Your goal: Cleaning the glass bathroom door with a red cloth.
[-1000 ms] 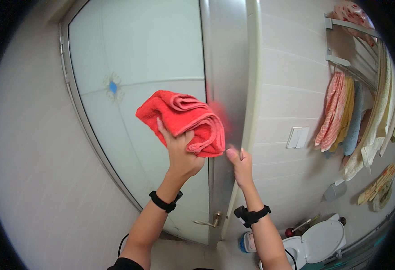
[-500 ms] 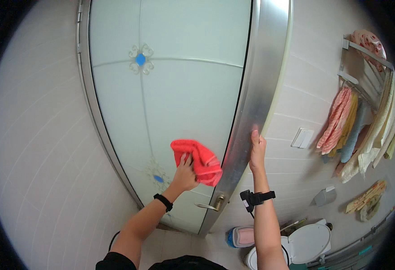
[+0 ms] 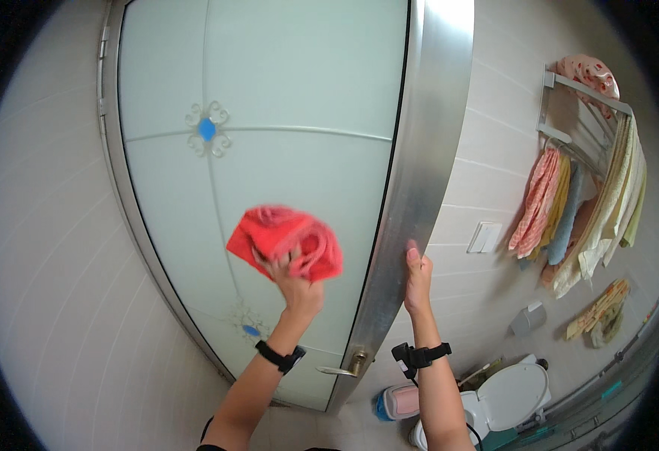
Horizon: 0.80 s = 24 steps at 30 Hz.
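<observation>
The red cloth (image 3: pixel 269 225) is near the middle of the frame, in front of the door's (image 3: pixel 418 161) frosted pane (image 3: pixel 284 83), bunched in loose folds with a thick roll at its right side. The left hand (image 3: pixel 297 287) is closed on its lower side, fingers sunk into the folds; the right hand (image 3: pixel 417 279), right of centre, is empty of cloth and set at the door's metal edge, thumb upright along it, its other fingers mostly hidden, so whether they clamp the edge I cannot tell. The two hands are well apart. The cloth looks like thick towelling, so it should be light, soft and limp, nothing that breaks or slips from bare fingers, though whether it is wet, and so heavier, does not show. Its slack layers are likely to fan out or slide over each other if held only by a corner; a broad grip through the middle of the wad, fingers spread and the loose roll gathered under them, should keep it a firm pad. The pane is probably smooth and stiff, better met with an even palm than with knuckles. Motion blurs the cloth, and whether it touches the pane I cannot tell.
</observation>
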Tool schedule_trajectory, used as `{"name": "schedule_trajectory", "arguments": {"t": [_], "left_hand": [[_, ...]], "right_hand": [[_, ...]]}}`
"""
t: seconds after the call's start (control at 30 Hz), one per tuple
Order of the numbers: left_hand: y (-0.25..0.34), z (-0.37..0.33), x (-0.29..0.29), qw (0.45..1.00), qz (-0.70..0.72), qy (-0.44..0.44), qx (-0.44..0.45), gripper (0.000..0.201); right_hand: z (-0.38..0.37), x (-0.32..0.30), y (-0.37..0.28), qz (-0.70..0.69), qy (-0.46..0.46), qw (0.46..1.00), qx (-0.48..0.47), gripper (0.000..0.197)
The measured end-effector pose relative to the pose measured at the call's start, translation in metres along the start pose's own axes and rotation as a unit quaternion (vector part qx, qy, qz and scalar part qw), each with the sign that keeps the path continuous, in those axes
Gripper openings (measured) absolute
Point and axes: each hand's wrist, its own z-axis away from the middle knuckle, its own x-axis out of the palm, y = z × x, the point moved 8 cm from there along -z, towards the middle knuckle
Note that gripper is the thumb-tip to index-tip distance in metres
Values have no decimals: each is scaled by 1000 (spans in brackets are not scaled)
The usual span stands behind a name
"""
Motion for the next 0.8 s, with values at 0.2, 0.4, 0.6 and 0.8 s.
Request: {"name": "schedule_trajectory", "arguments": {"t": [0.2, 0.4, 0.6, 0.8], "left_hand": [[103, -47, 29, 981, -37, -96, 164, 63], [69, -24, 31, 949, 28, -170, 265, 54], [28, -25, 22, 920, -89, -206, 322, 51], [-77, -57, -49, 962, -124, -158, 183, 47]], "right_hand": [[-2, -2, 7, -10, -30, 999, -8, 56], [-3, -4, 11, -22, -37, 999, -2, 53], [-3, -1, -1, 40, 24, 999, -25, 47], [-18, -11, 22, 71, -11, 996, 57, 50]]}}
